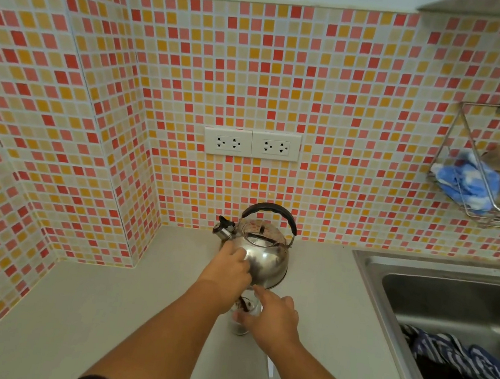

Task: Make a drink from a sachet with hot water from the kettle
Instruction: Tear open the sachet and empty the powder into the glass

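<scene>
A shiny steel kettle (pixel 268 255) with a black arched handle and a capped spout pointing left stands on the counter near the tiled wall. My left hand (pixel 229 266) lies flat against its left side, fingers spread, gripping nothing. Just in front of the kettle stands a small clear glass (pixel 241 315) with something dark inside. My right hand (pixel 273 319) is around the glass from the right, thumb on its side and index finger stretched toward the kettle's base. The hand hides much of the glass.
A steel sink (pixel 453 279) at the right holds a striped cloth (pixel 458 360). A wire rack (pixel 494 205) with a blue cloth hangs on the wall above it. Two double sockets (pixel 251 143) sit above the kettle. A thin white strip (pixel 270 367) lies on the pale counter (pixel 99 312).
</scene>
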